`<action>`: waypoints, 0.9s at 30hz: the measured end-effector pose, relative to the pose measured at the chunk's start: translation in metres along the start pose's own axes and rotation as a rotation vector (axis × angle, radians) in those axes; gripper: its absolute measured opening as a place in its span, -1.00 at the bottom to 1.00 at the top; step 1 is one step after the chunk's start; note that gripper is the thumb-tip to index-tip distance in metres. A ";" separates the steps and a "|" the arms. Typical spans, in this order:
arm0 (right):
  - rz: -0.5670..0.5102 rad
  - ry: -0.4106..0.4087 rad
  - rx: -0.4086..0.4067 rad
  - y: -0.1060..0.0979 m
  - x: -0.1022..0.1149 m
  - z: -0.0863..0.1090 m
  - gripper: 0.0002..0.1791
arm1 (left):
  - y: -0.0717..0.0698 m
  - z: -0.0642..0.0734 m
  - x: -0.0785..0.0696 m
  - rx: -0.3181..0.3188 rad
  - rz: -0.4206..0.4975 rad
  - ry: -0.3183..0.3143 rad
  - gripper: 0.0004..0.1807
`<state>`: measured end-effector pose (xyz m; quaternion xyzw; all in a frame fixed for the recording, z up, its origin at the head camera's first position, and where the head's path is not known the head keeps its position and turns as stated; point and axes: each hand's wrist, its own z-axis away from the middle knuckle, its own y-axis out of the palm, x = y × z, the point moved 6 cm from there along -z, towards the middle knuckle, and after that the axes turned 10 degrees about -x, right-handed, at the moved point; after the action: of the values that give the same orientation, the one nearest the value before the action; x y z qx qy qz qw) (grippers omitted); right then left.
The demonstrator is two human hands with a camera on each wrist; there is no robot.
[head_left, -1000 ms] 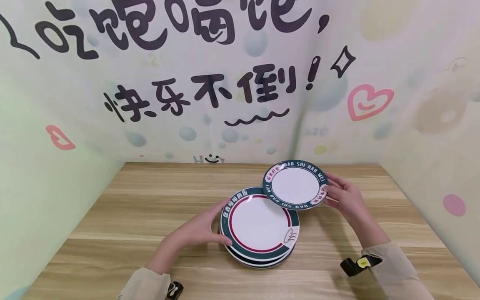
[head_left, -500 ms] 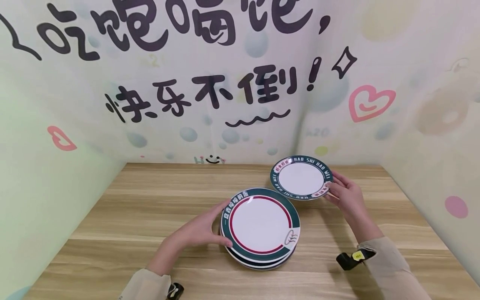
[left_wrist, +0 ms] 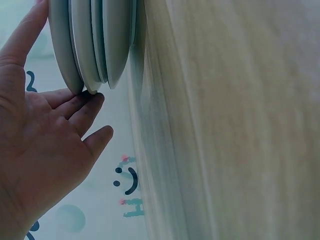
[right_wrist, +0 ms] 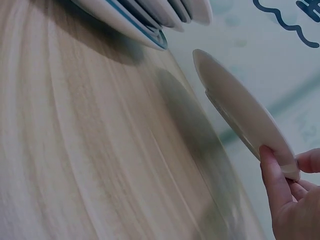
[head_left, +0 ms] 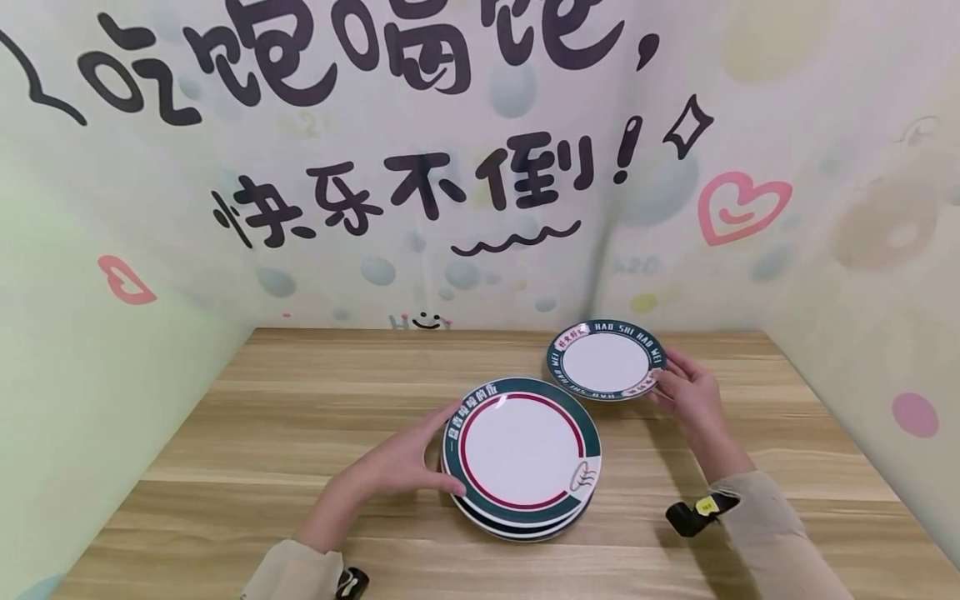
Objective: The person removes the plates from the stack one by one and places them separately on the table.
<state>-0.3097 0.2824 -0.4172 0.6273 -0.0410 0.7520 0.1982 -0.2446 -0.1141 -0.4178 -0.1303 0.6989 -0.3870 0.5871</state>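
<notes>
A small white plate [head_left: 606,362] with a dark green lettered rim is pinched at its right edge by my right hand [head_left: 692,396]. In the right wrist view the plate's pale underside [right_wrist: 245,107] shows, raised off the table with its shadow below. Just to its front left stands a stack of several larger plates [head_left: 521,450]; the top one has a green rim and a red ring. My left hand [head_left: 408,457] rests against the stack's left side, thumb at the front rim. Its fingertips [left_wrist: 95,102] touch the plate edges in the left wrist view, spread and nearly straight.
The wooden table [head_left: 300,417] carries the stack. Behind it rises a wall sheet [head_left: 360,292] with dark lettering, hearts and bubbles; pale walls close both sides. Dark wrist cameras [head_left: 697,515] sit at the beige sleeves [head_left: 776,533].
My right hand has moved the small plate right and back, off its overlap with the stack, and lowered it slightly since half a second ago. My left hand stays on the stack.
</notes>
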 end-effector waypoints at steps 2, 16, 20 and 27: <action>0.023 0.000 -0.012 -0.001 -0.002 -0.002 -0.24 | 0.000 0.000 0.000 -0.001 -0.001 -0.002 0.28; 0.089 0.051 -0.091 -0.001 -0.012 -0.008 -0.22 | 0.000 0.000 0.001 -0.007 -0.007 0.010 0.28; 0.092 0.052 -0.097 -0.002 -0.015 -0.009 -0.22 | 0.000 0.000 0.000 -0.006 -0.008 0.011 0.28; 0.090 0.059 -0.081 -0.001 -0.019 -0.011 -0.22 | 0.002 -0.001 0.002 -0.003 -0.008 0.021 0.29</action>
<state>-0.3166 0.2824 -0.4379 0.5940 -0.0936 0.7760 0.1905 -0.2452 -0.1135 -0.4206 -0.1298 0.7051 -0.3898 0.5779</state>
